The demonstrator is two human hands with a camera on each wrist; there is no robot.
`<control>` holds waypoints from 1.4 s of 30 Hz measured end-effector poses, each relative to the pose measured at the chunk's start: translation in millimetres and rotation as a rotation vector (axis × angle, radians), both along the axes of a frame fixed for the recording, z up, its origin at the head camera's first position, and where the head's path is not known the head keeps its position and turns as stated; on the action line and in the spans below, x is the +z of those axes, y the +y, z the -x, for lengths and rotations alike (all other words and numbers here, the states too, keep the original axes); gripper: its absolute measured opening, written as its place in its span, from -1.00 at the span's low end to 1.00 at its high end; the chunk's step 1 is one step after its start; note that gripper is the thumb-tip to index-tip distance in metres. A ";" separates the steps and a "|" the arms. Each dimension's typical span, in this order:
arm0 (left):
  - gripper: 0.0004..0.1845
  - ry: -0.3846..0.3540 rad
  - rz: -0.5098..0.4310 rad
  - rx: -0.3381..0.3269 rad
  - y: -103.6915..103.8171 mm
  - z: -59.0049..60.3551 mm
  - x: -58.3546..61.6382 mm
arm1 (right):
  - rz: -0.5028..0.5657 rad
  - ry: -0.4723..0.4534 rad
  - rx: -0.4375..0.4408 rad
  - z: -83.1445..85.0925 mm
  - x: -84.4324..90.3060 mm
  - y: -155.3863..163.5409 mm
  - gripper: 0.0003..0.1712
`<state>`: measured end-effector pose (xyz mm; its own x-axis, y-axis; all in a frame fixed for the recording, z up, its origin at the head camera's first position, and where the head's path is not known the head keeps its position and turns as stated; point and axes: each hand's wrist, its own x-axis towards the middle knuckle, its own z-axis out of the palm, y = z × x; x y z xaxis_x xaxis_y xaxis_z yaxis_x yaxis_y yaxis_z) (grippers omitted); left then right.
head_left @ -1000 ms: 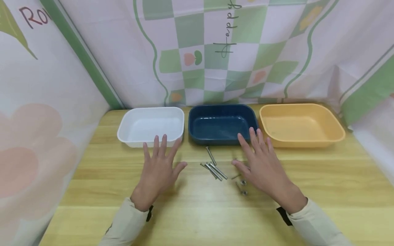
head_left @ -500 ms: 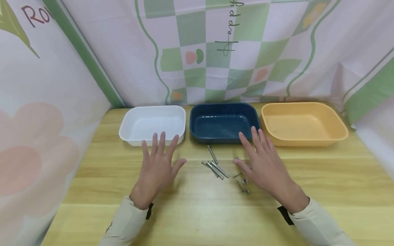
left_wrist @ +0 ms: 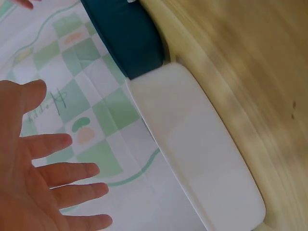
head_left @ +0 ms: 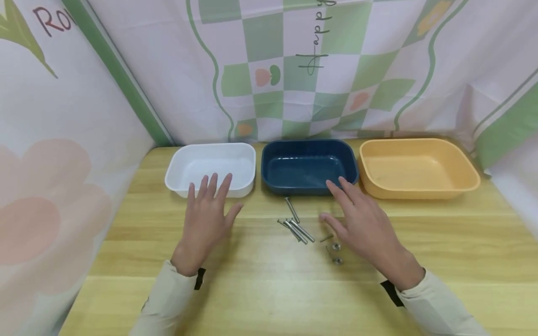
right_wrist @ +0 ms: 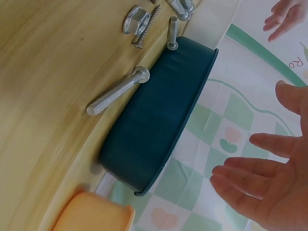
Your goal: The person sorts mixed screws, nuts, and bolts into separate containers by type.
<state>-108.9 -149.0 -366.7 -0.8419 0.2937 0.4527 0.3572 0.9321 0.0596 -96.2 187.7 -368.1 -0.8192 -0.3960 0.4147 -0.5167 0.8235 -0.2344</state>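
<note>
My left hand (head_left: 206,219) hovers with spread fingers by the front of the white tray (head_left: 178,192), holding nothing. Over the table to the right, my right hand (head_left: 370,228) is also extended and free of any object, its fingertips near the front right corner of the dark blue tray (head_left: 308,190). Between the hands lies a group of several silver bolts (head_left: 299,231), with one bolt (head_left: 292,210) apart behind them. Small screws (head_left: 326,238) and flange nuts (head_left: 337,261) lie beside the right hand, which may cover more. A large bolt (right_wrist: 115,94) shows closely in the right wrist view.
A yellow tray (head_left: 420,193) stands at the right end of the row of trays. All three trays sit along the back of the wooden table (head_left: 269,298). A patterned curtain (head_left: 302,93) hangs right behind them.
The left hand has shifted slightly left and forward. The right hand's fingers have drawn together and moved a little off the small hardware. The head view has drifted slightly.
</note>
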 end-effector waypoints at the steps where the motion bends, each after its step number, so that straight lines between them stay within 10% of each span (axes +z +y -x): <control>1: -0.29 0.032 -0.013 -0.008 -1.9 2.0 -0.2 | 0.010 0.022 0.008 0.4 -0.1 0.1 -0.16; 10: -0.47 0.220 -0.161 -0.057 -14.7 13.0 0.4 | 0.095 0.086 0.067 4.3 0.0 -2.6 -0.26; 42: -0.50 0.056 -0.374 0.115 -54.2 22.0 1.2 | 0.338 -0.400 0.072 13.5 0.2 6.1 -0.41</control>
<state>-131.0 -203.2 -365.5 -0.8305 0.0050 0.5570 0.2641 0.8840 0.3857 -109.7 193.8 -367.9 -0.9154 -0.3551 0.1895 -0.3847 0.6337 -0.6711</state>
